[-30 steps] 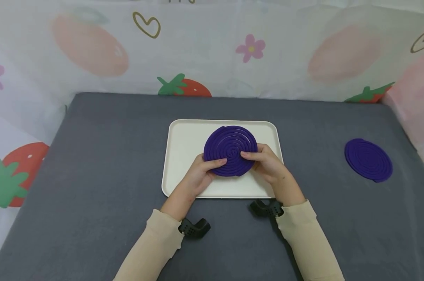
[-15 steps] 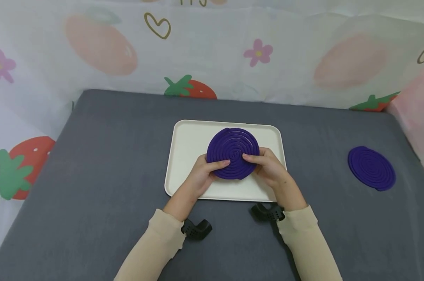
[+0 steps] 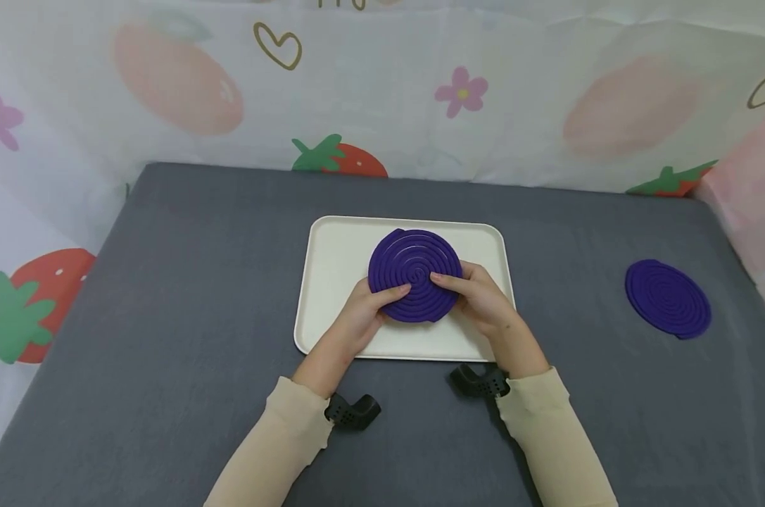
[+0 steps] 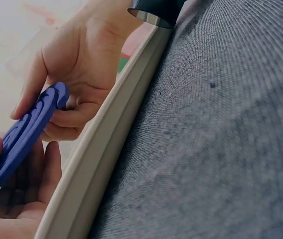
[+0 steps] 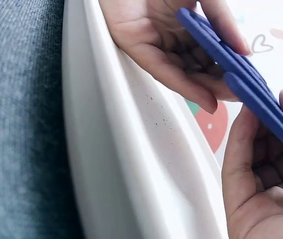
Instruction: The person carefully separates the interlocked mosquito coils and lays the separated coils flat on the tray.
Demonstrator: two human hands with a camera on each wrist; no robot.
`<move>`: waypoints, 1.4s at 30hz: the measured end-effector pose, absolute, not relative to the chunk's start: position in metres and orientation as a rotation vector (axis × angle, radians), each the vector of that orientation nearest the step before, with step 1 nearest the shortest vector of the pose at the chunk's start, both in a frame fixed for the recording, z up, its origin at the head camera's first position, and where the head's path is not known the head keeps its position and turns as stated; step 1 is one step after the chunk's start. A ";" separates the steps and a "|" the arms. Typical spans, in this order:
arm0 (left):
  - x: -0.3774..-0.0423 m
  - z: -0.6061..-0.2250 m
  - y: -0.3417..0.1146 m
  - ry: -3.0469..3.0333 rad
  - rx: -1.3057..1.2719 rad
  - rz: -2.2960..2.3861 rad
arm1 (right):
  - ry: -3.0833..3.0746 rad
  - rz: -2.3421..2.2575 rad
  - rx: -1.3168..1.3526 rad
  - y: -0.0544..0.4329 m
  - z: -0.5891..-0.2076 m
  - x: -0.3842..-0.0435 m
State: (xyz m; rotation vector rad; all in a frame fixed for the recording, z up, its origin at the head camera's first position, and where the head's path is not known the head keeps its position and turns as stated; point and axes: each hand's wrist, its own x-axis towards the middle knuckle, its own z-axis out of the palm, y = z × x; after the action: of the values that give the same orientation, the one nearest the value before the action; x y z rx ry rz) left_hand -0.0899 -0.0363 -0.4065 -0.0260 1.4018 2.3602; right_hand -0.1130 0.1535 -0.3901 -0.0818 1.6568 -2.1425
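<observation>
A round purple spiral coaster (image 3: 414, 253) is held up over the white tray (image 3: 331, 282) in the head view. My left hand (image 3: 361, 317) grips its lower left edge, thumb on the front face. On the lower right edge my right hand (image 3: 488, 299) pinches it the same way, the two thumb tips close together near the centre. In the left wrist view the coaster (image 4: 24, 137) shows almost edge-on and tilted. The right wrist view shows the coaster (image 5: 246, 79) as a thin slab, with fingers curled behind it. A matching purple coaster (image 3: 667, 299) lies flat to the right.
The tray stands on a grey cloth-covered table (image 3: 198, 282), under both hands. A white curtain (image 3: 369, 84) printed with strawberries, hearts and flowers hangs behind the table. Black wrist cameras (image 3: 353, 412) sit at both sleeve cuffs.
</observation>
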 end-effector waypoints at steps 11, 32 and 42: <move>-0.084 -0.401 -0.043 1.413 0.020 2.353 | 1.664 -2.202 -0.100 0.147 -0.381 -0.107; -0.079 -0.405 -0.047 1.446 0.059 2.364 | 1.545 -2.154 -0.189 0.149 -0.387 -0.104; -0.076 -0.406 -0.045 1.405 0.012 2.379 | 1.622 -2.089 -0.039 0.144 -0.386 -0.103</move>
State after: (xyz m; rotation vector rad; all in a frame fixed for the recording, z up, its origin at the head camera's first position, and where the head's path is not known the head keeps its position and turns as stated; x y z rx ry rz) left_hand -0.0761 -0.0454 -0.4063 0.0116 1.4048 2.3785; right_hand -0.1033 0.1440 -0.3858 -0.0394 1.6222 -2.0890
